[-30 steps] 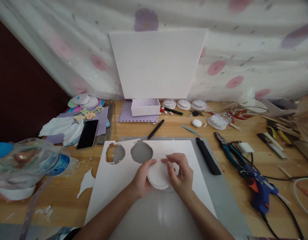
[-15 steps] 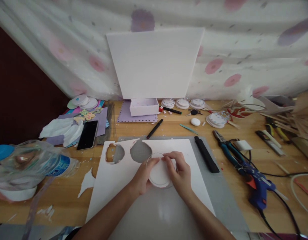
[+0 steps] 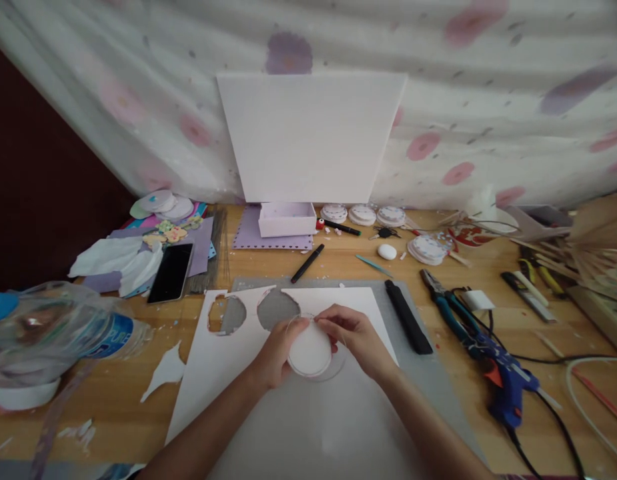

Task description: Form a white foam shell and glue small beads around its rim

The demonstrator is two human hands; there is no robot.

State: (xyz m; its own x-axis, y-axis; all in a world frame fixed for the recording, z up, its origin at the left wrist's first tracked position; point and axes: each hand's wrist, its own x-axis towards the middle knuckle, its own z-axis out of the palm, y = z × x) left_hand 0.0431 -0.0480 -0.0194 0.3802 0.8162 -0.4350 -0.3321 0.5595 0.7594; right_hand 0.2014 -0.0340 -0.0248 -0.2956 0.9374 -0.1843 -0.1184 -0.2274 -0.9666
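The fingers (image 3: 333,318) of the right hand (image 3: 355,335) are drawn together at the upper rim of a white disc (image 3: 311,350), pinching a thin strand (image 3: 343,367) there; the exact contact is too small to make out. The strand bows out in a loose loop past the disc's lower right edge. The left hand (image 3: 275,357) grips the disc along its left side, its thumb lying near the top and its other fingers mostly hidden behind. The disc is held tilted, its flat face toward the person, above a white sheet (image 3: 228,380).

Two rough round holes are cut near the sheet's far left corner, the left one having a ragged notch through which wood shows. The sheet lies over a grey mat (image 3: 445,400) on the wooden bench (image 3: 253,263). To the right of the sheet, a long black case (image 3: 408,319) rests on the mat, and beyond it are pliers (image 3: 451,307) and a blue glue gun (image 3: 508,390) on the wood.

Past the sheet's far edge lie a black pen (image 3: 307,263), teal tweezers (image 3: 373,265) and a white oval object (image 3: 387,252). To the left are a smartphone (image 3: 171,273), a torn white scrap (image 3: 165,372) and, near it, a plastic bottle (image 3: 115,335) lying on its side.
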